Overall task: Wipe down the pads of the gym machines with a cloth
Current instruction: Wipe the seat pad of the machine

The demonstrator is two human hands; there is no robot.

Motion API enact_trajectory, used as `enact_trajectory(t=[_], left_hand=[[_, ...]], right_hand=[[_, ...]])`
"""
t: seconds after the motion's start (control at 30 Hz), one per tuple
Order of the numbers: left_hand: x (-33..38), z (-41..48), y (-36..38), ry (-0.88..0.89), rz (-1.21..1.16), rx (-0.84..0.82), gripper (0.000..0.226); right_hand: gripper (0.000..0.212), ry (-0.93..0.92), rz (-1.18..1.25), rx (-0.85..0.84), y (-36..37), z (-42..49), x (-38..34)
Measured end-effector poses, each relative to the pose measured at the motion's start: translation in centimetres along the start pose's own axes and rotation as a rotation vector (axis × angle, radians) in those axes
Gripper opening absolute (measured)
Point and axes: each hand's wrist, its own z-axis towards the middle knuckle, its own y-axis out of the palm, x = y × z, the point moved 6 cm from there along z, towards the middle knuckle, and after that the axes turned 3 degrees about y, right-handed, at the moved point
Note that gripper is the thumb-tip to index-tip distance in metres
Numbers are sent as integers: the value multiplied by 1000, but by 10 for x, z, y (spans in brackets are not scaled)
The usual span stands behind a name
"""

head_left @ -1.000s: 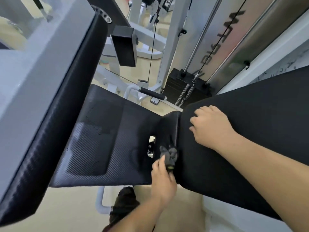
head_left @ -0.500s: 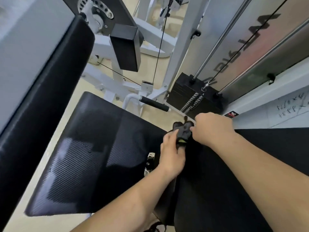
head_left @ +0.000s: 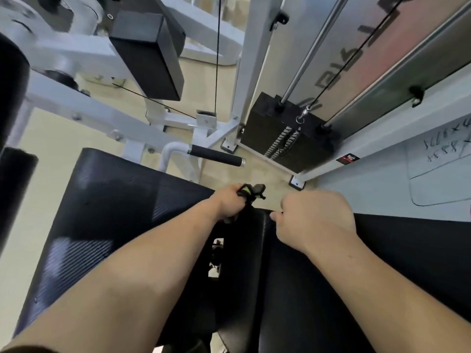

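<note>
Mid-frame, our left hand clamps the cloth; our right hand curls over the edge of the back pad. Bunched so small, the cloth may miss corners.

Held both bare arms out forward and down, left forearm entering from the lower left, right forearm from the lower right, the two converging toward the middle of the view. Gripped a bunched dark cloth in the left hand, fingers curled round it, back of the hand upward. Hooked the right hand over the top edge of the back pad, fingers curled out of sight beyond that edge, thumb tip pressed against the near side. Set both wrists roughly straight, hands near each other yet apart, left slightly higher in view.
</note>
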Motion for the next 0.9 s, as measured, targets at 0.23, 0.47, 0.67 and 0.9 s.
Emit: enact_trajectory(t=[0.23, 0.47, 0.67, 0.9], left_hand=[[51, -5, 6, 148, -24, -216, 26], [41, 4, 7, 151, 49, -172, 26], [-56, -13, 17, -29, -172, 292, 55], [-77, -134, 90, 46, -265, 404, 59]], right_hand=[[33, -63, 34, 43, -3, -1, -3], [28, -59, 22, 24, -4, 1, -5], [31, -46, 7, 76, -3, 2, -5], [19, -150, -87, 466, -5, -29, -26]])
